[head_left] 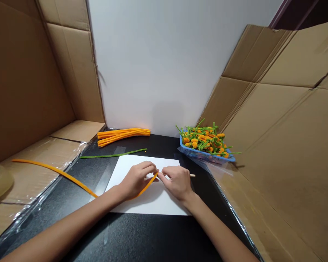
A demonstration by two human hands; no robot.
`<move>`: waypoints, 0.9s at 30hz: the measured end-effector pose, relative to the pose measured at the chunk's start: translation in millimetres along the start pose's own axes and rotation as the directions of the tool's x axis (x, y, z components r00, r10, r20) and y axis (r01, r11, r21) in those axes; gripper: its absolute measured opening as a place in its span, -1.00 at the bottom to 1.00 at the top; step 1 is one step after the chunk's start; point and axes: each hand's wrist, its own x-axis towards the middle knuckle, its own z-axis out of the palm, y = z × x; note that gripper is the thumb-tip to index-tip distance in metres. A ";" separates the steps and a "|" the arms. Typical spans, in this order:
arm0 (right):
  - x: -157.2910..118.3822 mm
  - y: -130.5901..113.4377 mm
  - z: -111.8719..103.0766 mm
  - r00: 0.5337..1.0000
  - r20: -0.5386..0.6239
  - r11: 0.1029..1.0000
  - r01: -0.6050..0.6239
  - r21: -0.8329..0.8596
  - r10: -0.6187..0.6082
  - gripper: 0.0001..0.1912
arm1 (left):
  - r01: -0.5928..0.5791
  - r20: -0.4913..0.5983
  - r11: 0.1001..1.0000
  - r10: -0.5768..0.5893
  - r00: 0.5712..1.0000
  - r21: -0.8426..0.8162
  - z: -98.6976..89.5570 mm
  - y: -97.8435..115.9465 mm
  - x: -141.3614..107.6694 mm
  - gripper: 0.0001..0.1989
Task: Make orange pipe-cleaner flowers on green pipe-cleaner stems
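Observation:
My left hand and my right hand meet fingertip to fingertip above a white sheet of paper. An orange pipe cleaner has one end pinched between the fingertips. From there it bends down, passes under my left forearm and stretches out to the far left. Closed around a thin wooden stick, my right hand lets its pale end poke out on the right. The stick's other end is mostly hidden by fingers, so I cannot tell whether the pipe cleaner is wrapped on it.
A bundle of orange pipe cleaners lies at the back, with a green pipe cleaner before it. A blue basket at back right holds several orange-and-green pieces. Clear tape sits far left. Cardboard walls flank the black tabletop.

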 end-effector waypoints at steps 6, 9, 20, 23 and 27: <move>5.0 4.9 3.7 0.962 0.249 0.951 -0.175 0.256 0.110 -0.75 | -0.211 0.006 0.921 0.222 0.975 0.326 6.9 -6.9 -3.5 -0.81; 7.2 7.9 2.8 0.953 0.270 0.937 -0.216 0.275 0.141 -0.76 | -0.230 0.019 0.895 0.241 0.970 0.382 11.2 -10.2 1.4 -0.80; 8.0 0.6 0.9 0.978 -0.040 0.919 -0.177 0.351 0.204 -0.85 | 0.153 -0.149 0.945 -0.113 0.982 0.290 16.0 -27.3 12.3 -0.88; 7.8 -9.8 6.5 0.971 -0.078 0.933 -0.193 0.303 0.226 -0.85 | 0.185 -0.192 0.936 -0.130 0.973 0.299 18.1 -26.1 17.0 -0.86; 6.2 -16.8 18.3 0.938 0.098 0.836 -0.342 0.429 0.334 -0.89 | 0.203 -0.237 0.965 -0.160 0.958 0.168 19.3 -22.6 19.6 -0.86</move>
